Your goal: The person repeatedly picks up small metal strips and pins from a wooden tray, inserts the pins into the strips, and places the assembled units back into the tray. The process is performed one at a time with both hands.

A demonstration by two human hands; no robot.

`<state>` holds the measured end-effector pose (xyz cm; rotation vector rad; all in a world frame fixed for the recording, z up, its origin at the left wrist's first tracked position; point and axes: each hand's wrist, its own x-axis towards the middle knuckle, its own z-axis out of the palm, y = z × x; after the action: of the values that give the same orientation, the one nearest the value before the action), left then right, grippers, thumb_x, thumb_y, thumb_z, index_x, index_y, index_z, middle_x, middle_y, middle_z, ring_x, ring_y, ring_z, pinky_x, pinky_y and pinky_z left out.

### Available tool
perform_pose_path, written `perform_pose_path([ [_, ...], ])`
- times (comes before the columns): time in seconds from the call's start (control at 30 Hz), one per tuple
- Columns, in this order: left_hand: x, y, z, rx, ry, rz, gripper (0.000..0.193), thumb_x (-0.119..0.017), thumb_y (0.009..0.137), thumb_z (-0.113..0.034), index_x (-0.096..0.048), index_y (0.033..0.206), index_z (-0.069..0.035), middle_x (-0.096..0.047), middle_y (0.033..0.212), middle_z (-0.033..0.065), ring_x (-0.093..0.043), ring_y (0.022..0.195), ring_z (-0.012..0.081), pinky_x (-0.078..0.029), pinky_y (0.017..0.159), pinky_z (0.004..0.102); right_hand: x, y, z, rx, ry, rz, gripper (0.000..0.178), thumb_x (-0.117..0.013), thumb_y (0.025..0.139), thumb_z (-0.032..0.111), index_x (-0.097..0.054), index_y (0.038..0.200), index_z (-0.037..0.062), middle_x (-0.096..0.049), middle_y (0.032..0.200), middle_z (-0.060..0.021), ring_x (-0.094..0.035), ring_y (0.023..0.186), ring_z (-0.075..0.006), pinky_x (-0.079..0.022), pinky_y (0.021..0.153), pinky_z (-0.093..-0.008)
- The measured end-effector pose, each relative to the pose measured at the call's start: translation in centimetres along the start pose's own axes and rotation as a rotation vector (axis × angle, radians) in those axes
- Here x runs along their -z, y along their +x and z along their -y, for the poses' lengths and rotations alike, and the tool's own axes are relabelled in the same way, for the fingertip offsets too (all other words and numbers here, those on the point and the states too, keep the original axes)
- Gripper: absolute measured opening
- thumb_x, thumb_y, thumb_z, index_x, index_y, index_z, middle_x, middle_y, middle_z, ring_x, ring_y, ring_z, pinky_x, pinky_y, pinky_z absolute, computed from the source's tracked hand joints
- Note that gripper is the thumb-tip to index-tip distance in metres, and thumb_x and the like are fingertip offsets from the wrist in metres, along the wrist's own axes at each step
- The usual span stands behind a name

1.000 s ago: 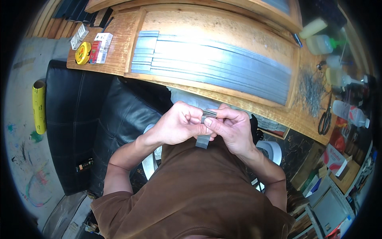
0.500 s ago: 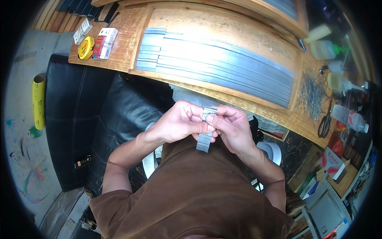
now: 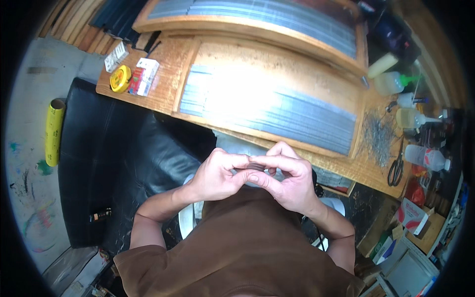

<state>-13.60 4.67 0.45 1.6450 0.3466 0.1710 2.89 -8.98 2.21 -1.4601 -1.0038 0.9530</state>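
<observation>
one dark strip (image 3: 256, 167) is pinched between thumbs and fingers of the left hand (image 3: 217, 173) and right hand (image 3: 291, 180). scissors (image 3: 396, 167) lie near the right front corner of the table (image 3: 372, 173)

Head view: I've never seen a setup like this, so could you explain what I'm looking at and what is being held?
There is no machine here, just a person's bare hands. Every picture comes from one wide fisheye camera worn on the head, looking down, so straight edges curve near the rim. The picture's left is the person's left.

The left hand and right hand meet in front of the brown shirt, fingertips around a small banded piece, mostly hidden.

Beyond them, the wooden bench bears a shallow wooden tray of grey strips, with a yellow tape measure to the left and scissors to the right.
</observation>
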Motion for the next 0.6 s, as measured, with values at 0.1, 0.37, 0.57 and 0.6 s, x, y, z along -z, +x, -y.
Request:
perform_pose_path([
  [0.1, 0.6, 1.5, -2.0, -0.132, 0.124, -0.151, 0.044, -0.068, 0.09, 0.003, -0.064, 0.134, 0.005, -0.077, 0.082, 0.0137, -0.069, 0.076, 0.009, -0.056, 0.072, 0.0261, 0.6, 2.8, 1.2, 0.257, -0.035, -0.037, 0.021, -0.085, 0.084, 0.004, -0.082, 0.104, 0.0036, -0.068, 0.09, -0.0068, -0.064, 0.081, -0.0143, -0.051, 0.069, -0.0275],
  [0.37, 6.3, 6.7, -6.2, -0.119, -0.205, -0.211, 0.091, -0.071, 0.096, 0.002, -0.009, 0.162, 0.01, -0.076, 0.106, 0.0234, -0.076, 0.097, 0.0224, -0.062, 0.089, 0.0325, 2.5, 12.6, 7.9, 0.264, -0.132, 0.106, 0.021, -0.079, 0.091, 0.009, -0.08, 0.11, -0.0008, -0.08, 0.092, -0.0148, -0.076, 0.076, -0.0168, -0.062, 0.068, -0.0299],
  [0.57, 14.2, 8.3, -6.4, -0.384, 0.316, -0.775, 0.063, -0.068, 0.103, -0.014, -0.037, 0.153, 0.011, -0.076, 0.116, 0.0173, -0.073, 0.108, 0.0211, -0.058, 0.099, 0.0339, 2.9, 24.9, 11.1, 0.308, -0.279, -0.063, 0.029, -0.081, 0.092, 0.023, -0.08, 0.116, 0.0071, -0.079, 0.103, -0.01, -0.076, 0.086, -0.0163, -0.063, 0.072, -0.0289],
  [0.6, 15.5, 8.5, -5.9, -0.393, 0.388, -0.873, 0.054, -0.068, 0.103, -0.014, -0.047, 0.147, 0.008, -0.076, 0.117, 0.0168, -0.073, 0.109, 0.0215, -0.058, 0.1, 0.0336, 2.8, 27.4, 11.9, 0.201, -0.244, -0.129, 0.028, -0.082, 0.091, 0.021, -0.079, 0.115, 0.007, -0.079, 0.105, -0.0094, -0.076, 0.088, -0.016, -0.064, 0.073, -0.0275],
])
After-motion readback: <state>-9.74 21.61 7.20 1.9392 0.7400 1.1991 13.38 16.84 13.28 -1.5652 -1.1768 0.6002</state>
